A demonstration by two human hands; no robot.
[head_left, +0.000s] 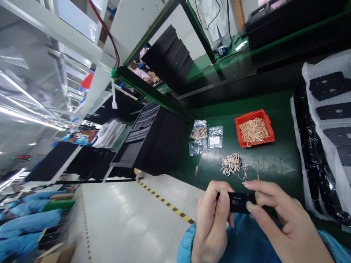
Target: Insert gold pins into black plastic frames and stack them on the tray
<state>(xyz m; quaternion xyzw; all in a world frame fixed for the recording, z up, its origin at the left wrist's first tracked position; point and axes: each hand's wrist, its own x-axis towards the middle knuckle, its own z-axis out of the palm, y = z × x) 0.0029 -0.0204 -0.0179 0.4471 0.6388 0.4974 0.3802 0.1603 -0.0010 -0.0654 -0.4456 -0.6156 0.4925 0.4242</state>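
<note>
A small, flat black panel [240,202] with little cut-outs is held in front of my body, above the near edge of the green bench [276,160]. My left hand [214,223] pinches its left end between thumb and fingers. At the other end, my right hand [285,215] has its thumb on the panel's face and its index finger stretched out past the upper edge; the other fingers are partly hidden. Just beyond my hands lies a pile of small pale strips [231,163], with several loose silvery pieces [246,170] beside it.
Behind the pile stands a red bin [270,137] of tan strips. Clear plastic bags [215,137] lie to its left, near black trays [161,142]. On the right, white foam wrapping [308,106] holds black panels [336,111]. A scanner [223,50] sits on the upper shelf.
</note>
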